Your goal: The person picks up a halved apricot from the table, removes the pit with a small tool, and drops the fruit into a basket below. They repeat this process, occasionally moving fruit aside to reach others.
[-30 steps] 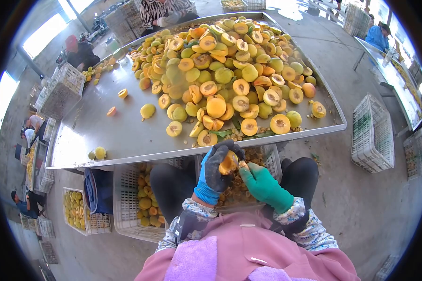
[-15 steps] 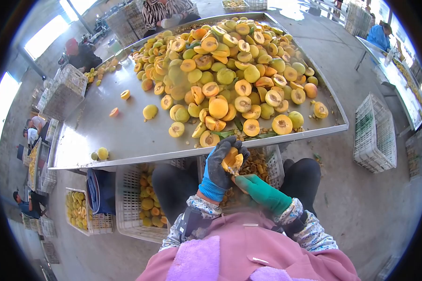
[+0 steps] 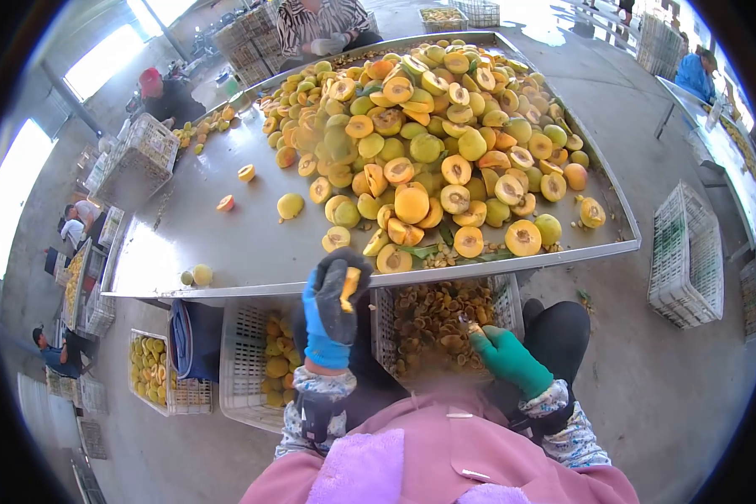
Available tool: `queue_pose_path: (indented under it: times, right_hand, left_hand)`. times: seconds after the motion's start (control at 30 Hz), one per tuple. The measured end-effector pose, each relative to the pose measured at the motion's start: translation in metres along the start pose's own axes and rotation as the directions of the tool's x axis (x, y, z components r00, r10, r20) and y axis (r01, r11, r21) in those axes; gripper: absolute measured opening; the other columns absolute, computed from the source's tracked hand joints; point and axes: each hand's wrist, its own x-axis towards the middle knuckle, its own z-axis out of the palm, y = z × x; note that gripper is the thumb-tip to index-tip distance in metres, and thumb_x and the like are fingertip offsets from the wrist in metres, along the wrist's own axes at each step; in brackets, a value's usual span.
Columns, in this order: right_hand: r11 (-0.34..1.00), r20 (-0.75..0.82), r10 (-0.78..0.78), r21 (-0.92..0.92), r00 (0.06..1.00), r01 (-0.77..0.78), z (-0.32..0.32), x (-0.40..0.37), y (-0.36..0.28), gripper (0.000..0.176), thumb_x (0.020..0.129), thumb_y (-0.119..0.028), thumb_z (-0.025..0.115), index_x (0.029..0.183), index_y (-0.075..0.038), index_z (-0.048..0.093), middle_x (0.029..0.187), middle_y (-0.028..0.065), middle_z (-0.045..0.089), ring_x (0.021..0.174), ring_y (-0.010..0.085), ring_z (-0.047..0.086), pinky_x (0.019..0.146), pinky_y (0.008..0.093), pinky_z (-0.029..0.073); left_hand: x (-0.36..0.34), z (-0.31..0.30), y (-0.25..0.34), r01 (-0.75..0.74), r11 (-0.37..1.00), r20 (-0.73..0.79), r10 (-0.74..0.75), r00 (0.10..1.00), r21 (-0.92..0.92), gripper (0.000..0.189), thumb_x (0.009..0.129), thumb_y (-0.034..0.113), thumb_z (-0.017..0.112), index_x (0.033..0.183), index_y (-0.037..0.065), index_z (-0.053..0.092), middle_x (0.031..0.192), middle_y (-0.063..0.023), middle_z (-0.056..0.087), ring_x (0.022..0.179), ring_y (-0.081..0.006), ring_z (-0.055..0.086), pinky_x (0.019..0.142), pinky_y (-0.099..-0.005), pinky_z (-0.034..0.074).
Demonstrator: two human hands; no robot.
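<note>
My left hand (image 3: 334, 307), in a blue and black glove, is closed on an orange fruit piece (image 3: 349, 288) just in front of the table's near edge. My right hand (image 3: 512, 361), in a green glove, grips a small tool (image 3: 472, 326) with a wooden handle; its tip is hard to make out. Below and between my hands stands a crate (image 3: 384, 338) holding many brownish-orange fruit scraps (image 3: 433, 328). On the metal table (image 3: 227, 252) lies a large heap of yellow-orange fruit (image 3: 412, 204), many of them cut in half with the hollow or stone showing.
Left of my legs, a crate (image 3: 244, 370) holds fruit, beside dark blue cloth (image 3: 195, 340) and another fruit crate (image 3: 172, 396). A white crate (image 3: 685, 260) stands on the floor at right. Co-workers sit across the table (image 3: 315, 29) and at its left corner (image 3: 170, 97).
My hands have moved apart, the left one leftward with the fruit piece, the right one rightward with the tool. The crate of scraps between them is more exposed, and the view has shifted slightly.
</note>
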Motion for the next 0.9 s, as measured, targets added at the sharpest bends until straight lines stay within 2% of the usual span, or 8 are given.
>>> queue_pose_path:
  times: [0.07,0.13,0.17,0.23,0.6,0.67,0.8,0.9]
  right_hand:
    - [0.973,0.043,0.125,0.189,0.991,-0.13,0.003,0.001,-0.003,0.03,0.1,-0.027,0.051,0.104,-0.002,0.065,0.075,0.0131,0.061,0.065,0.0205,0.057,0.063,0.0367,0.046]
    - [0.987,-0.005,0.076,0.14,0.997,-0.075,0.005,0.007,-0.005,0.038,0.1,-0.035,0.052,0.091,0.001,0.06,0.069,0.0015,0.052,0.064,0.0107,0.045,0.058,0.0323,0.041]
    - [0.987,0.001,0.07,0.144,0.998,-0.07,0.009,0.01,-0.001,0.038,0.1,-0.035,0.052,0.091,0.001,0.06,0.069,0.0015,0.052,0.064,0.0107,0.045,0.058,0.0323,0.041]
    - [0.999,0.051,0.044,-0.015,0.998,-0.043,0.018,0.019,0.013,0.032,0.099,-0.029,0.051,0.099,-0.001,0.066,0.081,0.0191,0.066,0.072,0.0267,0.063,0.066,0.0384,0.048]
    - [0.988,0.043,0.154,-0.004,0.987,-0.154,0.034,0.032,0.026,0.033,0.098,-0.029,0.053,0.102,0.003,0.062,0.081,0.0141,0.066,0.074,0.0192,0.06,0.067,0.0359,0.049]
    - [0.989,0.039,0.146,-0.027,0.988,-0.145,0.035,0.029,0.025,0.033,0.098,-0.028,0.054,0.103,0.003,0.062,0.081,0.0144,0.065,0.073,0.0193,0.059,0.068,0.0357,0.048]
    - [0.99,-0.009,0.141,-0.007,0.99,-0.141,0.036,0.032,0.008,0.034,0.099,-0.031,0.051,0.095,0.0,0.064,0.076,0.016,0.064,0.069,0.0266,0.059,0.065,0.0393,0.047]
    - [0.998,-0.084,0.021,0.056,0.996,-0.016,0.039,0.034,-0.009,0.035,0.1,-0.033,0.049,0.09,-0.003,0.063,0.072,0.0187,0.063,0.066,0.0357,0.061,0.063,0.044,0.047]
  left_hand:
    - [0.009,-0.066,0.031,-0.203,0.895,0.007,0.218,0.976,0.397,0.032,0.096,0.021,0.058,0.118,-0.002,0.059,0.108,-0.014,0.063,0.103,-0.0247,0.061,0.091,-0.0359,0.051]
    - [0.012,-0.1,0.05,-0.203,0.274,0.029,0.531,0.847,0.94,0.044,0.092,0.028,0.065,0.121,-0.005,0.057,0.113,-0.0174,0.063,0.109,-0.0295,0.059,0.093,-0.0379,0.049]
    - [0.017,-0.104,0.053,-0.201,0.268,0.027,0.536,0.844,0.942,0.044,0.092,0.028,0.065,0.121,-0.005,0.057,0.113,-0.0174,0.063,0.109,-0.0295,0.059,0.093,-0.0379,0.049]
    - [0.033,-0.104,0.06,-0.13,-0.271,0.265,0.554,0.789,0.954,0.044,0.089,0.028,0.066,0.12,-0.003,0.058,0.117,-0.0186,0.062,0.11,-0.0339,0.058,0.086,-0.0422,0.05]
    - [0.16,-0.059,-0.039,-0.073,-0.121,0.064,-0.079,0.995,0.99,0.044,0.076,0.033,0.072,0.104,0.001,0.062,0.102,-0.0231,0.067,0.097,-0.0419,0.063,0.085,-0.0464,0.05]
    - [0.147,-0.073,-0.053,-0.098,0.297,0.127,-0.081,0.989,0.95,0.039,0.074,0.028,0.074,0.098,0.0,0.062,0.092,-0.0207,0.068,0.091,-0.0352,0.066,0.08,-0.0419,0.053]
    - [0.079,-0.034,-0.008,0.25,0.942,0.109,-0.279,0.954,0.221,0.031,0.079,0.01,0.067,0.106,-0.002,0.057,0.093,-0.0121,0.063,0.085,-0.0217,0.065,0.074,-0.0341,0.056]
    - [0.054,-0.027,-0.011,0.386,0.903,0.275,-0.328,0.904,-0.191,0.03,0.083,-0.001,0.06,0.112,-0.004,0.053,0.108,-0.0152,0.061,0.094,-0.0241,0.065,0.079,-0.0349,0.058]
